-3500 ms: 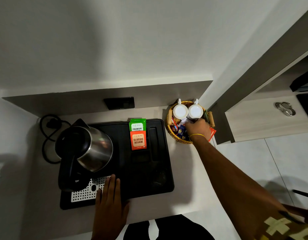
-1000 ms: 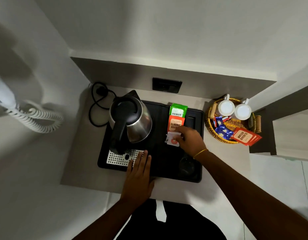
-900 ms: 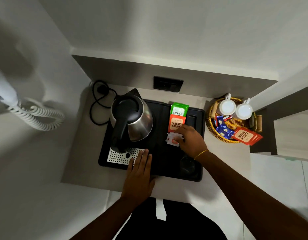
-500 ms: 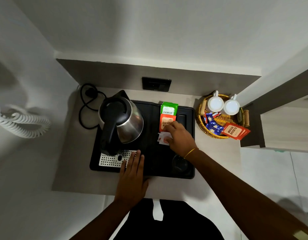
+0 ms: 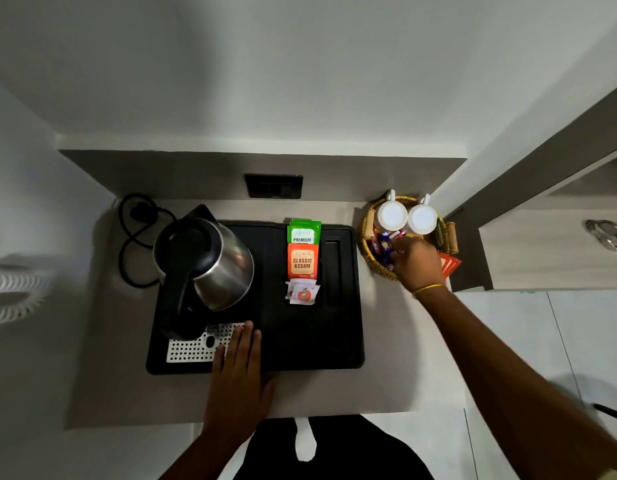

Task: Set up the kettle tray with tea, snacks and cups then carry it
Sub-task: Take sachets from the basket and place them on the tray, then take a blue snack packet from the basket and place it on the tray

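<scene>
Right hand (image 5: 416, 263) has left tray (image 5: 345, 355); fingers (image 5: 399, 245) touch basket (image 5: 366, 237) packets.

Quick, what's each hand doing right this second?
Left hand: open, flat on the black tray.
Right hand: in the wicker basket; grip cannot be told.

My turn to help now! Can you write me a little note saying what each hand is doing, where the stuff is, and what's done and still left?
Left hand: flat on the black tray's front edge, holding nothing.
Right hand: reaching into the wicker basket among the packets; whether it grips anything is unclear.
Kettle: on the tray's left side.
Done: green tea packets, orange Assam packets and small white sachets sit in the tray's middle slot.
Left: the blue snack packets and two white cups are in the basket; move them over, then carry the tray.
</scene>
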